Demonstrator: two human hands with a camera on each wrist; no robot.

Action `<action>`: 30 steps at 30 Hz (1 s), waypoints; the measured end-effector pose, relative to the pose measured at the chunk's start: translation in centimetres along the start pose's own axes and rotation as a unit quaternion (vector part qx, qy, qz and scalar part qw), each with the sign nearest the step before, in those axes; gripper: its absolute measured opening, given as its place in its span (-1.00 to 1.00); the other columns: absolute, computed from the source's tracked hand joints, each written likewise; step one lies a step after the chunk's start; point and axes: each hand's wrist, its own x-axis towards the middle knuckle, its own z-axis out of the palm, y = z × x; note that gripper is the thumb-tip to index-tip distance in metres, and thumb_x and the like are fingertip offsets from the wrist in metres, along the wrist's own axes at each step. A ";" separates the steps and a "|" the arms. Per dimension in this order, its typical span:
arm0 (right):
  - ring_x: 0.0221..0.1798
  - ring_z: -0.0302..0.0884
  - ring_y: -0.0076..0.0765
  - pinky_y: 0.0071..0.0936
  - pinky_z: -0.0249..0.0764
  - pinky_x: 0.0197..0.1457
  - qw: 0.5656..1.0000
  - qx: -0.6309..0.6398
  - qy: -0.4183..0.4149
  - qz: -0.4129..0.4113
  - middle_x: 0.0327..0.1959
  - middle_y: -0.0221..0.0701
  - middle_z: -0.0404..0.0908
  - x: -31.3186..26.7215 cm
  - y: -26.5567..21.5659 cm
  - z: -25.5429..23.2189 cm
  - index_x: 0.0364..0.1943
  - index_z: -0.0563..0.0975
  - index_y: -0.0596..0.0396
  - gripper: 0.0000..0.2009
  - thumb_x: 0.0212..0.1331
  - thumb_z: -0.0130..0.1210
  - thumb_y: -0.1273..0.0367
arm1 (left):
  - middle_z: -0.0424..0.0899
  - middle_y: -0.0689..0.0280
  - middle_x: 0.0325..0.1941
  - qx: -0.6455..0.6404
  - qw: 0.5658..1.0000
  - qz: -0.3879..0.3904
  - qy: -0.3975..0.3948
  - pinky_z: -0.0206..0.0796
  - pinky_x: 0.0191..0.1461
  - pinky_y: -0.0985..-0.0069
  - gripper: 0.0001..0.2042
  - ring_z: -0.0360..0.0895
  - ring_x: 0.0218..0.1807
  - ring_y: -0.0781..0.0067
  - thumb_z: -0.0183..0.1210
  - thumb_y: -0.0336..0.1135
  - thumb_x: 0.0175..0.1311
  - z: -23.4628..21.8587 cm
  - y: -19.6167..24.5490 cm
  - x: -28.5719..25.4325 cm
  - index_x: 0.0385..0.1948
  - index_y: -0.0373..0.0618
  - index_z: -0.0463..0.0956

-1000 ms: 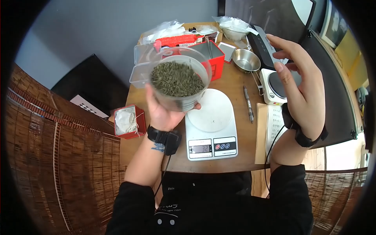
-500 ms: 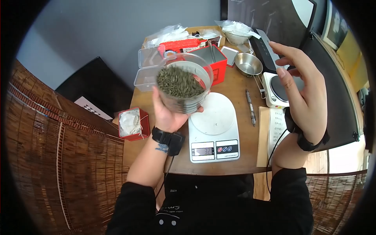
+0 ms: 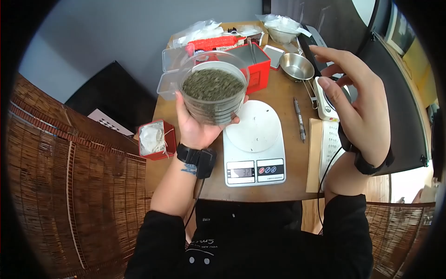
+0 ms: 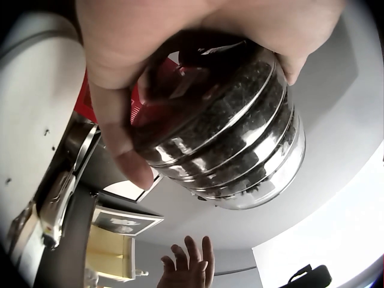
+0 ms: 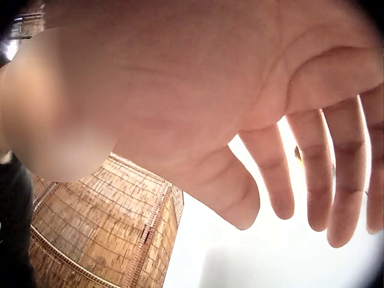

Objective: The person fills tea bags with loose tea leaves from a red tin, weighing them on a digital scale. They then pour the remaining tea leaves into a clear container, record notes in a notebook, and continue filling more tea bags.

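Observation:
My left hand (image 3: 200, 132) grips a clear ribbed plastic jar (image 3: 218, 109) from below and the side, holding it above the back left of a white kitchen scale (image 3: 255, 153). Dark green dried leaves (image 3: 213, 84) fill part of the jar, whose mouth faces up toward the head camera. In the left wrist view, fingers and thumb wrap the base of the jar (image 4: 234, 138). A few dark specks lie on the scale's round plate (image 3: 258, 132), and its display (image 3: 242, 173) seems to read 32. Raised over the right side, my right hand (image 3: 364, 102) has loosely bent fingers and an empty palm.
Behind the jar stand a red tin (image 3: 259, 69) and an open clear plastic box (image 3: 168, 86). A small red box (image 3: 153, 139) holds white pouches at left. To the right lie a pen (image 3: 299, 118), a notebook (image 3: 329, 149), a steel pan (image 3: 297, 67) and a hot plate (image 3: 326, 104).
The jar has shifted slightly in my left hand's grasp of space, and the leaves inside have resettled more evenly. More dark specks show on the scale plate. My right hand stays raised.

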 end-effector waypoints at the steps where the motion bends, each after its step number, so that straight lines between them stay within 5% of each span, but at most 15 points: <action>1: -0.03 0.71 -0.34 -0.44 0.59 -0.01 1.000 0.006 -0.010 -0.002 0.04 -0.25 0.78 0.0 0.2 0.1 0.25 0.68 0.10 -0.62 0.35 0.25 0.50 | 0.25 -0.06 0.67 0.024 1.000 -0.009 0.007 0.71 -0.12 -0.02 0.10 0.33 0.55 -0.47 -0.08 0.75 0.24 0.0 -0.2 0.0 0.68 0.16 0.07; 3: -0.05 0.71 -0.35 -0.44 0.59 -0.03 1.000 0.011 -0.020 -0.001 0.01 -0.26 0.79 0.0 0.6 0.4 0.23 0.69 0.11 -0.62 0.34 0.28 0.49 | 0.25 -0.08 0.66 -0.038 0.999 0.003 -0.011 0.71 -0.12 -0.06 0.10 0.33 0.54 -0.50 -0.11 0.76 0.24 -0.3 0.0 -0.2 0.68 0.16 0.07; 5: -0.11 0.72 -0.37 -0.45 0.60 -0.07 0.999 0.017 -0.050 -0.012 -0.03 -0.28 0.80 0.2 1.2 1.0 0.21 0.69 0.12 -0.61 0.29 0.34 0.47 | 0.22 -0.08 0.68 0.046 0.999 0.026 -0.005 0.70 -0.11 -0.08 0.08 0.31 0.55 -0.51 -0.07 0.73 0.26 -1.1 0.2 0.0 0.68 0.15 0.07; 6: -0.25 0.76 -0.11 -0.30 0.64 -0.17 0.999 0.031 -0.019 -0.030 -0.23 -0.20 0.78 0.5 1.4 1.9 0.05 0.73 0.10 -0.70 0.21 0.38 0.45 | 0.21 -0.06 0.69 0.098 0.994 0.011 0.035 0.71 -0.07 -0.10 0.09 0.32 0.55 -0.49 -0.04 0.73 0.24 -0.5 -0.1 0.1 0.68 0.15 0.07; 7: -0.25 0.76 -0.11 -0.30 0.64 -0.17 0.999 0.033 -0.025 -0.028 -0.23 -0.20 0.78 0.6 1.7 2.7 0.05 0.73 0.10 -0.70 0.21 0.38 0.45 | 0.21 -0.06 0.69 0.095 0.995 0.010 0.040 0.71 -0.07 -0.10 0.09 0.32 0.55 -0.49 -0.04 0.73 0.24 -0.5 -0.1 -0.1 0.68 0.15 0.07; 10: -0.25 0.76 -0.04 -0.22 0.64 -0.15 0.991 0.019 -0.134 -0.008 -0.40 -0.18 0.74 1.3 3.4 5.5 -0.25 0.70 0.16 -0.87 0.13 0.37 0.47 | 0.27 -0.04 0.66 -0.052 0.995 0.038 -0.076 0.71 -0.04 -0.17 0.00 0.39 0.50 -0.46 -0.13 0.68 0.34 -0.4 0.1 0.2 0.67 0.19 0.11; 12: -0.26 0.76 -0.03 -0.21 0.64 -0.16 0.978 -0.033 -0.205 0.002 -0.41 -0.18 0.74 1.7 5.0 8.2 -0.27 0.72 0.16 -0.87 0.10 0.38 0.47 | 0.25 -0.02 0.67 0.021 0.999 0.029 -0.014 0.70 -0.04 -0.14 0.04 0.36 0.53 -0.43 -0.06 0.68 0.30 -0.7 0.1 0.1 0.67 0.15 0.09; 14: -0.31 0.78 -0.23 -0.33 0.63 -0.17 0.966 -0.021 -0.258 0.030 -0.39 -0.26 0.79 1.9 6.9 11.0 -0.26 0.72 0.15 -0.86 0.10 0.42 0.51 | 0.23 0.03 0.70 0.106 0.992 0.026 0.071 0.68 -0.07 -0.10 0.12 0.30 0.58 -0.40 0.01 0.71 0.22 0.1 -0.2 -0.2 0.68 0.10 0.07; 15: -0.31 0.78 -0.23 -0.33 0.63 -0.17 0.965 -0.023 -0.259 0.031 -0.39 -0.26 0.79 1.8 7.8 12.0 -0.26 0.72 0.15 -0.86 0.10 0.42 0.51 | 0.23 0.03 0.70 0.103 0.992 0.025 0.070 0.68 -0.07 -0.10 0.12 0.30 0.58 -0.40 0.01 0.71 0.22 -0.1 -0.2 -0.1 0.68 0.10 0.07; 17: -0.31 0.78 -0.28 -0.35 0.63 -0.16 0.939 0.059 -0.332 0.073 -0.40 -0.32 0.81 1.8 9.1 13.6 -0.30 0.74 0.14 -0.89 0.09 0.44 0.49 | 0.25 0.01 0.69 -0.052 0.996 0.025 -0.073 0.69 -0.10 -0.11 0.07 0.31 0.57 -0.42 -0.06 0.70 0.27 -0.6 0.2 -0.1 0.68 0.16 0.09; 21: -0.29 0.79 -0.33 -0.37 0.63 -0.15 0.927 0.055 -0.364 0.070 -0.39 -0.34 0.82 2.1 9.4 13.8 -0.34 0.75 0.15 -0.91 0.09 0.46 0.49 | 0.16 -0.03 0.73 0.040 0.999 0.004 0.012 0.71 -0.06 -0.07 0.17 0.21 0.61 -0.47 0.07 0.72 0.16 -1.1 -0.4 0.1 0.69 0.09 0.04; 25: -0.28 0.79 -0.31 -0.37 0.63 -0.15 0.921 0.049 -0.381 0.066 -0.39 -0.30 0.82 2.3 9.6 14.0 -0.34 0.74 0.15 -0.90 0.10 0.47 0.47 | 0.16 -0.10 0.71 -0.078 0.994 0.024 -0.074 0.71 -0.04 -0.16 0.07 0.20 0.60 -0.57 0.04 0.67 0.26 -1.8 0.5 0.1 0.69 0.18 0.06; 29: -0.27 0.76 -0.20 -0.28 0.63 -0.12 0.930 0.012 -0.366 0.040 -0.37 -0.29 0.77 2.1 8.7 13.9 -0.35 0.72 0.16 -0.88 0.04 0.43 0.48 | 0.17 -0.07 0.71 0.003 1.000 0.020 -0.008 0.70 -0.04 -0.19 0.08 0.20 0.61 -0.55 0.04 0.67 0.25 -1.3 0.1 0.0 0.69 0.17 0.04; 30: -0.27 0.76 -0.20 -0.28 0.63 -0.12 0.930 0.012 -0.366 0.038 -0.37 -0.29 0.77 2.2 8.3 13.7 -0.35 0.72 0.16 -0.88 0.04 0.43 0.48 | 0.19 -0.06 0.70 -0.056 0.996 0.030 -0.067 0.68 -0.05 -0.22 0.07 0.23 0.59 -0.56 -0.02 0.70 0.26 -1.3 0.4 0.0 0.69 0.18 0.06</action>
